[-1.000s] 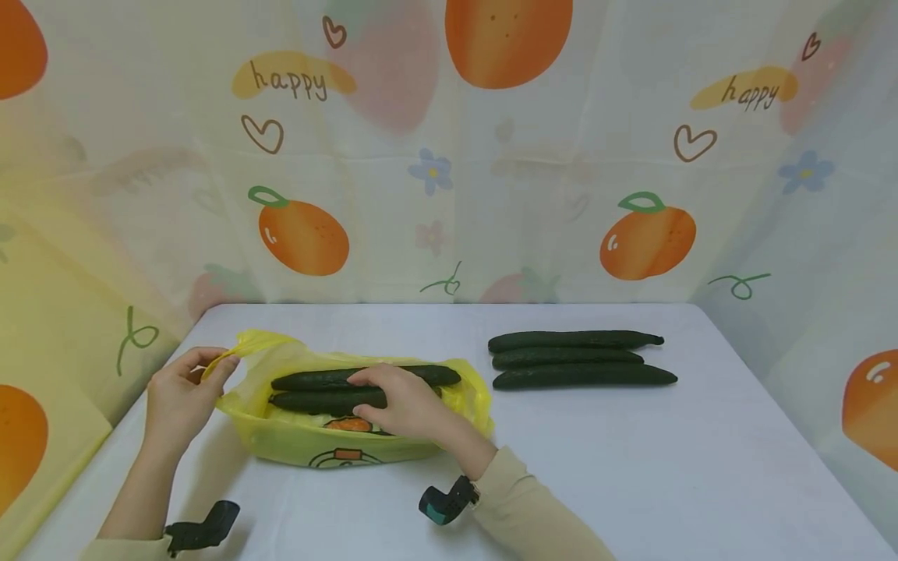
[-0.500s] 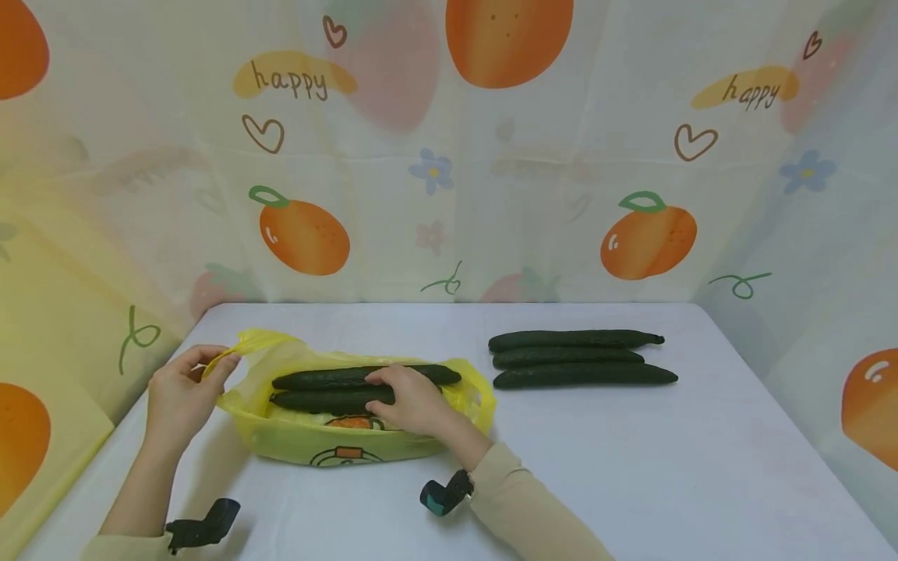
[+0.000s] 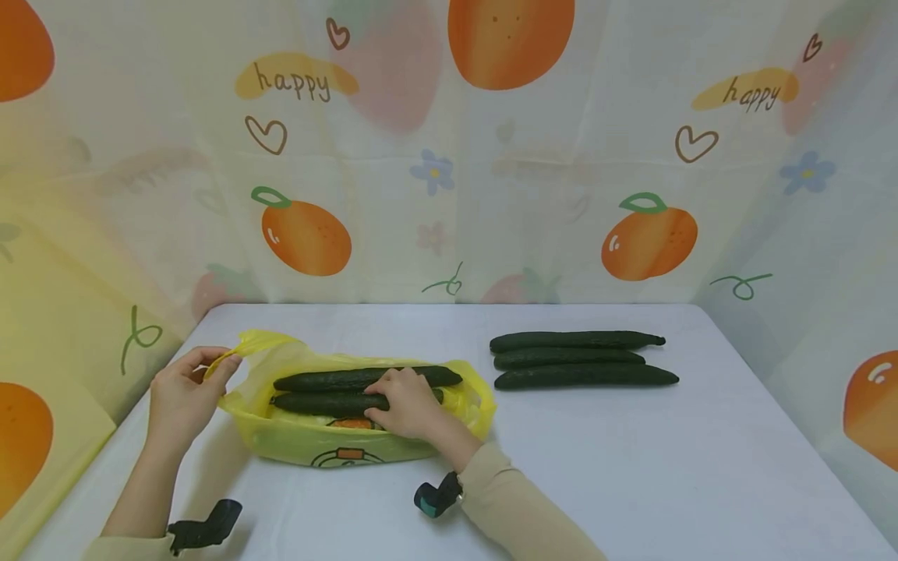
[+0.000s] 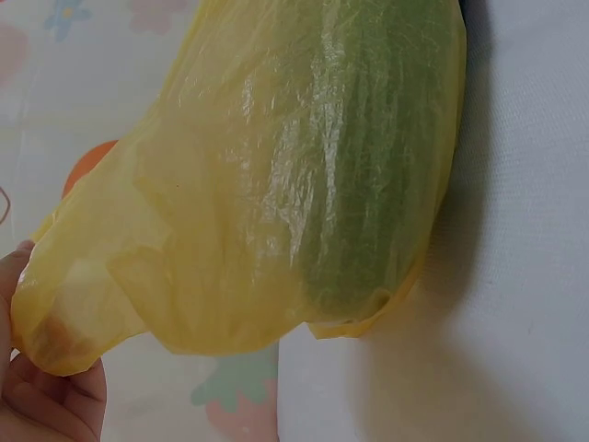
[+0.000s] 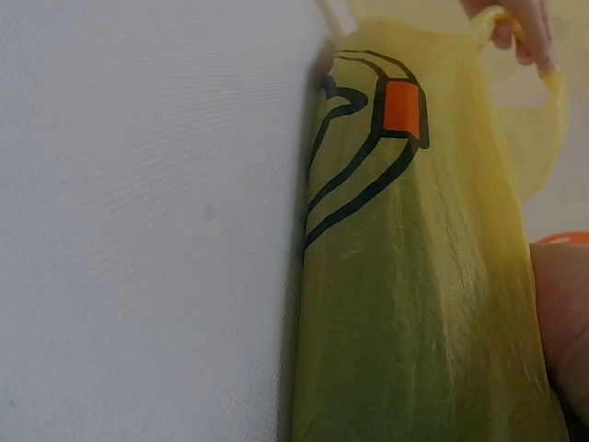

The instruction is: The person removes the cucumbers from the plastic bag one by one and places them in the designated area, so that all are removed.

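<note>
A yellow plastic bag (image 3: 281, 444) lies on its side with its mouth spread open. My left hand (image 3: 184, 397) pinches the bag's edge at the left and keeps it raised. Two dark green cucumbers lie inside, the rear cucumber (image 3: 316, 380) behind the front cucumber (image 3: 316, 403). Reaching in over the near rim, my right hand (image 3: 410, 405) grips the front cucumber, fingers across its top and thumb on the near side. In the left wrist view a cucumber (image 4: 368, 184) shows through the bag's film. The bag's wall (image 5: 414, 295) hides most of the right hand in the right wrist view.
Three more cucumbers (image 3: 582, 377) lie side by side at the back right of the white table (image 3: 673, 467). A printed fabric curtain (image 3: 526, 195) stands behind the table and along both sides.
My right hand has slid slightly right along the cucumbers, and its fingertips have drawn in from the rear cucumber onto the front one. The left hand and the bag have barely moved.
</note>
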A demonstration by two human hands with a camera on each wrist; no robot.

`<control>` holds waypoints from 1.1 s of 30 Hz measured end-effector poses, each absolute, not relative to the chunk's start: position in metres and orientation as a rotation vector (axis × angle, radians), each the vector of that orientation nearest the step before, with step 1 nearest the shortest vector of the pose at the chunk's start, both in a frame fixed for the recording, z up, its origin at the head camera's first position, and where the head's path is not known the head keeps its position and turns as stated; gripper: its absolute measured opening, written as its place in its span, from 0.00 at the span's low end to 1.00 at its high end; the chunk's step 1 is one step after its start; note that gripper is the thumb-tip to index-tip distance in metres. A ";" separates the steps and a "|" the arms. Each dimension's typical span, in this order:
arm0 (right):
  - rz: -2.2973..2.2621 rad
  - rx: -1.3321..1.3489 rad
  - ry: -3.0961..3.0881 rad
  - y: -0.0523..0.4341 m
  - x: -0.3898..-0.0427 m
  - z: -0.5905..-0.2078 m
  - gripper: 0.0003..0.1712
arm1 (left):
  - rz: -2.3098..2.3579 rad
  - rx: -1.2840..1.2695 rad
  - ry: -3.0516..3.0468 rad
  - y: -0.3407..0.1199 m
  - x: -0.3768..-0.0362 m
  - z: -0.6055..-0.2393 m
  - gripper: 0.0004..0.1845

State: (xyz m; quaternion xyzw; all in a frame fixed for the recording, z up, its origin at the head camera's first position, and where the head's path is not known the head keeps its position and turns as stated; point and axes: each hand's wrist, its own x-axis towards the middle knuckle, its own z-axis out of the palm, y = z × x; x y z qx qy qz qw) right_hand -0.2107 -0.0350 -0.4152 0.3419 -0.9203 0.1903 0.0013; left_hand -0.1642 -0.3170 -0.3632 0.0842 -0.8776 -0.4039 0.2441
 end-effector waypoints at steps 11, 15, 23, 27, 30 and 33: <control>0.570 1.076 -2.892 -0.036 -0.208 -0.414 0.18 | -1.113 0.241 -2.398 -0.317 -0.164 -0.364 0.11; 0.452 1.037 -2.910 -0.039 -0.207 -0.417 0.19 | -1.090 0.254 -2.403 -0.316 -0.163 -0.364 0.12; 0.385 1.043 -2.889 -0.040 -0.204 -0.416 0.18 | -1.081 0.249 -2.403 -0.315 -0.162 -0.364 0.12; 0.393 1.060 -2.897 -0.039 -0.204 -0.415 0.19 | -1.076 0.262 -2.404 -0.315 -0.162 -0.363 0.12; 0.427 1.074 -2.893 -0.039 -0.205 -0.416 0.20 | -1.081 0.267 -2.405 -0.314 -0.162 -0.362 0.12; 0.443 1.086 -2.886 -0.040 -0.205 -0.417 0.20 | -1.086 0.265 -2.404 -0.314 -0.162 -0.362 0.12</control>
